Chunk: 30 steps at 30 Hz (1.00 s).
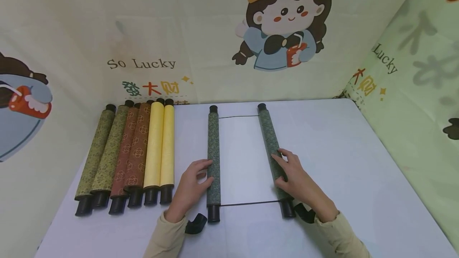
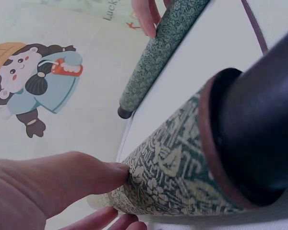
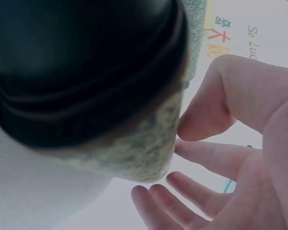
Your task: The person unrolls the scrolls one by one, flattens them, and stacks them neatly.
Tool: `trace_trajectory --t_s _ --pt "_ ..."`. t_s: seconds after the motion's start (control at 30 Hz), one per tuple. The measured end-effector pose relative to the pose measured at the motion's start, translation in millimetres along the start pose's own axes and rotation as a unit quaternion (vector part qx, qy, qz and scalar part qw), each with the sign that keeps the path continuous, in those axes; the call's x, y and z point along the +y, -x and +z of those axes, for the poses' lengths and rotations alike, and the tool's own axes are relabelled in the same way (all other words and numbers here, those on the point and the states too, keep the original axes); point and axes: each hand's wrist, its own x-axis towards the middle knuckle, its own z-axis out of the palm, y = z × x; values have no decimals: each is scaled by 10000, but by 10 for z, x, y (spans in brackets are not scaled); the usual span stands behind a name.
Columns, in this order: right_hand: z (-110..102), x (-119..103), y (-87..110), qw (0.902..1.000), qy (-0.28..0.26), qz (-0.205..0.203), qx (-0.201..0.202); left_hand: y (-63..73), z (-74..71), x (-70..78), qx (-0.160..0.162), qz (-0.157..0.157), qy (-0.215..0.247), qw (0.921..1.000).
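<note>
A partly unrolled scroll lies before me, its blank white sheet (image 1: 244, 158) stretched between two dark green patterned rolls with black end knobs. At the left roll (image 1: 213, 142) my left hand (image 1: 190, 186) holds the lower half, thumb and fingertips against its outer side. My right hand (image 1: 299, 180) holds the right roll (image 1: 269, 134), which tilts. Its thumb and fingers lie over that roll below the middle. Up close in the left wrist view, the left thumb (image 2: 101, 175) touches the patterned cloth. The right wrist view has a black knob (image 3: 81, 62) covering part of the roll.
To the left lie rolled scrolls side by side: green-gold (image 1: 111, 150), brownish red (image 1: 138, 150) and yellow (image 1: 153, 146), all with black knobs. The white table (image 1: 358, 170) meets a printed cloth backdrop (image 1: 208, 31) at its back edge. Black curved pieces (image 1: 196, 224) sit at the wrists.
</note>
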Motion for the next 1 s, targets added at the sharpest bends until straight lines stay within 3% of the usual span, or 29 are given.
trace_trajectory --t_s 0.1,0.47,0.77,1.0 --pt "-9 5 1 10000 -14 21 -67 -6 -4 -8 -56 113 -100 9999" --pt "-21 2 -9 9998 210 59 39 -67 8 28 -110 -374 -263 9989" --pt "-51 24 -11 9999 60 143 -65 -49 28 43 75 -460 -337 9983" --pt "-86 32 -10 9998 64 160 -98 -14 -8 75 29 -539 -426 9976"
